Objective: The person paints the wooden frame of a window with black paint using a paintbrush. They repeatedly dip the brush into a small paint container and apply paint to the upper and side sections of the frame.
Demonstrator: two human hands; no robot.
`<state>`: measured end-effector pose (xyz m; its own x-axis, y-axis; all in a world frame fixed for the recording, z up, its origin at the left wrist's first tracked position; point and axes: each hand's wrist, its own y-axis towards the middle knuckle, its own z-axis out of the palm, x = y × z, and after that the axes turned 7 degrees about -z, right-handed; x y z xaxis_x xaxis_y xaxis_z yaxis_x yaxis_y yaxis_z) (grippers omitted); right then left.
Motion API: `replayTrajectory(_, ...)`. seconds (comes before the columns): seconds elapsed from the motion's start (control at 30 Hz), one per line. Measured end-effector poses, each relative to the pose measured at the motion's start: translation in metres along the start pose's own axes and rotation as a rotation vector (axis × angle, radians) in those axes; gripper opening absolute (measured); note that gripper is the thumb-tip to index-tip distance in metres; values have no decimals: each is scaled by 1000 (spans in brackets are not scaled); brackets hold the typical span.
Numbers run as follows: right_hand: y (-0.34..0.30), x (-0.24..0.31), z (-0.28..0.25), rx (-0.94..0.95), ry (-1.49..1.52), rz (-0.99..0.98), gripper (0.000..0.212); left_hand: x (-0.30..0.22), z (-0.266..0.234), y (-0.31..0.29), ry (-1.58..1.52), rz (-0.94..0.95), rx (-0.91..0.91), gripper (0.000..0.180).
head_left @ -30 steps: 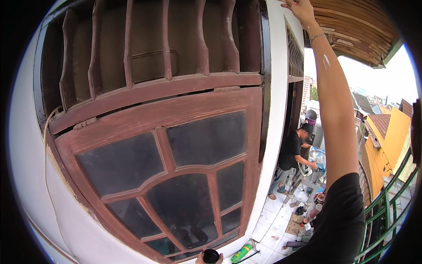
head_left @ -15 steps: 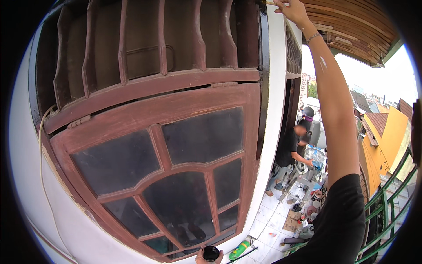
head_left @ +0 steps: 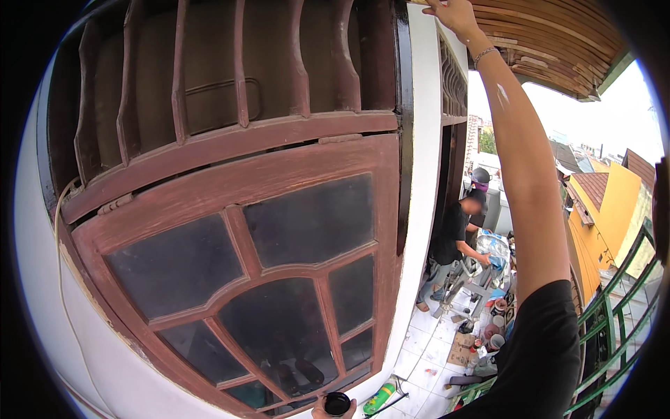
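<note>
My right hand (head_left: pixel 453 17) is raised at the top edge, fingers closed on a thin yellowish handle (head_left: pixel 419 2); its far end is out of view. Beside that hand runs the window frame's upright (head_left: pixel 405 77), glossy black along its upper part. Low in the picture, my left hand (head_left: pixel 319 410) grips a small round black cup (head_left: pixel 338 403), dark inside, with its mouth facing up. Before me stands a reddish-brown wooden window (head_left: pixel 241 244) with dark glass panes, beneath a row of wavy wooden bars (head_left: pixel 239 66).
A green bottle (head_left: pixel 380 398) lies on the white tiled floor (head_left: pixel 419 353) below. Farther off, a person in black (head_left: pixel 450 234) bends over cluttered gear, another person (head_left: pixel 479 179) behind. Green railing (head_left: pixel 614 328) runs along the right. A loose cable (head_left: pixel 61 279) hangs on the left wall.
The whole view has shifted slightly, so the window sits a little more to the left. My right hand remains raised on the handle, and my left still holds the cup.
</note>
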<state>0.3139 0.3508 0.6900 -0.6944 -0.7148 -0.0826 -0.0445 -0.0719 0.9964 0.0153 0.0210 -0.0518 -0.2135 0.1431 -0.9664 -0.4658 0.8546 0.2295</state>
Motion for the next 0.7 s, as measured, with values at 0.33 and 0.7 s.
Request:
replayTrajectory(0.33, -122, 18, -40, 367, -4, 191, 41, 34, 4, -11, -111, -41, 10, 48)
replayTrajectory(0.7, -42, 4, -58, 524, 66, 207, 17, 28, 3, 2, 26, -12, 83, 50)
